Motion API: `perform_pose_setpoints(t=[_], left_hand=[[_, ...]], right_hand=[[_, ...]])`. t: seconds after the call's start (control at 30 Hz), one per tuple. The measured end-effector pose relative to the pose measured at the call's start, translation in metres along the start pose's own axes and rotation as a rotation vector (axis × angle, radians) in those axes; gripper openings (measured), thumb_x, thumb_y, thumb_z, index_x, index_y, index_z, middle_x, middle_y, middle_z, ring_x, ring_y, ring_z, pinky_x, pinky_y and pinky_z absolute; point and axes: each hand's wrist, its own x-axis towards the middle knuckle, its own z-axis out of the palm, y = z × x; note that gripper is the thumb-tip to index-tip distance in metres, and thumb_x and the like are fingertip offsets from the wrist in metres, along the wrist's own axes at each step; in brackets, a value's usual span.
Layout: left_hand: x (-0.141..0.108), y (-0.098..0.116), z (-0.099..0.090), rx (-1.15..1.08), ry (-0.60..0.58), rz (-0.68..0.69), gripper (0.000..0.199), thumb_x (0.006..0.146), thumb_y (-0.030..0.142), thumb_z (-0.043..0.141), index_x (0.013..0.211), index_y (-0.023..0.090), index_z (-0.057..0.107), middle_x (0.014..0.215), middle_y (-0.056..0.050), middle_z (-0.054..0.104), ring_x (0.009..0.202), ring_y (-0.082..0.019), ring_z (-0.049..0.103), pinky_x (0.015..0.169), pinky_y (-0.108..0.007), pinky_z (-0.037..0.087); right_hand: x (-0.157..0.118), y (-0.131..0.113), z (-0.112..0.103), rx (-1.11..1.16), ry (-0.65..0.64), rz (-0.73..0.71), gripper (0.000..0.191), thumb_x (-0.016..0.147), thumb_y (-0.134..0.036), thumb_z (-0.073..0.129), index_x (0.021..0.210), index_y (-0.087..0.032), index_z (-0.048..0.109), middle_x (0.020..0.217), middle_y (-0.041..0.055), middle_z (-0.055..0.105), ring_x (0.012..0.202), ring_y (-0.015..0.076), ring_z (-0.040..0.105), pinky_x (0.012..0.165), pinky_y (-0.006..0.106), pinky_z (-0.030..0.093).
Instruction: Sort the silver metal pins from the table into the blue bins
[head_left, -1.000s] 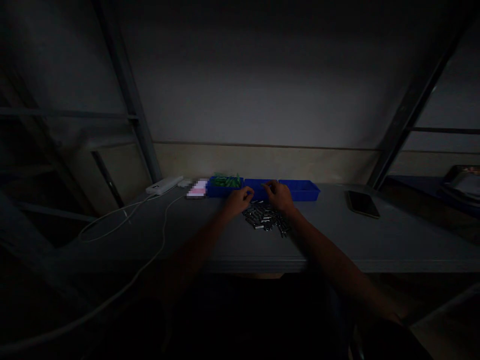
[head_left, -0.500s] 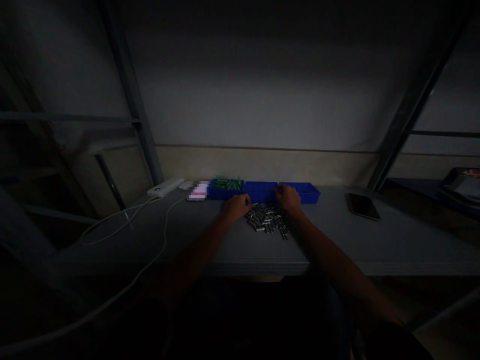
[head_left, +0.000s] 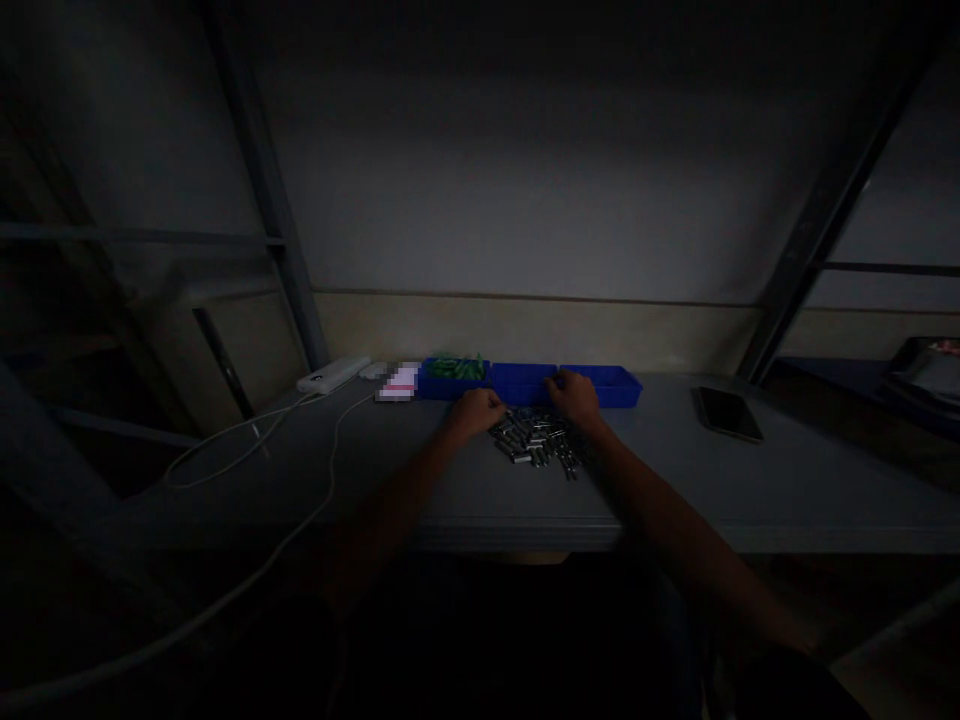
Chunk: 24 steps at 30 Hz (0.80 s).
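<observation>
Small shiny metal cylinders (head_left: 531, 438) lie in a loose heap on the grey table. My left hand (head_left: 475, 411) is at the heap's left edge, its fingertips pinched together by the metal pieces. My right hand (head_left: 579, 397) is over the heap's upper right side, fingers curled in front of the middle blue bin (head_left: 523, 374). Whatever either hand pinches is too small and dark to make out. Behind the left hand, a blue bin (head_left: 450, 389) holds green pieces (head_left: 456, 369). A third blue bin (head_left: 619, 392) stands right of my right hand.
A phone (head_left: 727, 414) lies on the right of the table (head_left: 465, 490). At the left are a white power strip (head_left: 334, 375), a pale cable (head_left: 331, 465) and a blurred-out card or screen (head_left: 399, 382). A wall rises behind the bins, with metal posts either side.
My left hand's fingers have drawn closer together and shifted slightly right. My right hand stays almost in the same place, its fingers a little lower. The bins and the heap look unchanged.
</observation>
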Motion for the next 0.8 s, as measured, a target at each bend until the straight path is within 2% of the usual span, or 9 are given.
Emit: perform_pose_setpoints(t=[0.17,0.33,0.47,0.6,0.8], left_hand=[[0.007,0.001,-0.003,-0.307,0.08,-0.031,0.025,0.075,0.031,0.05,0.072,0.013,0.066,0.066,-0.003,0.065,0.066,-0.015,0.058,0.06,-0.024,0.04],[0.007,0.006,-0.004,-0.568,0.051,-0.125,0.024,0.075,0.03,0.049,0.064,0.013,0.06,0.055,0.0,0.055,0.052,-0.01,0.048,0.049,-0.022,0.032],[0.001,0.012,-0.006,-0.678,0.027,-0.168,0.024,0.076,0.031,0.047,0.062,0.014,0.056,0.053,0.002,0.049,0.044,-0.007,0.039,0.043,-0.021,0.026],[-0.003,0.016,-0.008,-0.767,-0.061,-0.229,0.025,0.078,0.031,0.047,0.061,0.014,0.052,0.052,0.002,0.045,0.041,-0.006,0.034,0.04,-0.021,0.02],[-0.004,0.021,-0.009,-0.92,-0.137,-0.321,0.022,0.082,0.027,0.039,0.067,0.015,0.05,0.056,0.003,0.047,0.038,-0.005,0.031,0.04,-0.019,0.022]], right_hand=[[-0.006,-0.015,0.004,0.125,-0.043,-0.279,0.028,0.084,-0.034,0.051,0.101,-0.017,0.062,0.076,0.0045,0.067,0.067,0.0143,0.06,0.065,0.024,0.042],[-0.016,-0.027,0.01,0.169,0.008,-0.516,0.029,0.082,-0.031,0.055,0.106,-0.015,0.057,0.091,0.0079,0.065,0.078,0.0151,0.059,0.072,0.026,0.043],[-0.018,-0.029,0.015,0.175,0.017,-0.568,0.026,0.082,-0.027,0.054,0.105,-0.015,0.055,0.094,0.0086,0.064,0.083,0.0161,0.059,0.074,0.026,0.043],[-0.019,-0.031,0.016,0.179,0.006,-0.63,0.023,0.084,-0.019,0.05,0.105,-0.016,0.056,0.099,0.0081,0.064,0.088,0.0159,0.059,0.078,0.025,0.043],[-0.023,-0.035,0.012,0.087,0.005,-0.643,0.03,0.087,-0.02,0.045,0.114,-0.018,0.059,0.096,0.0079,0.065,0.085,0.0157,0.059,0.077,0.025,0.043]])
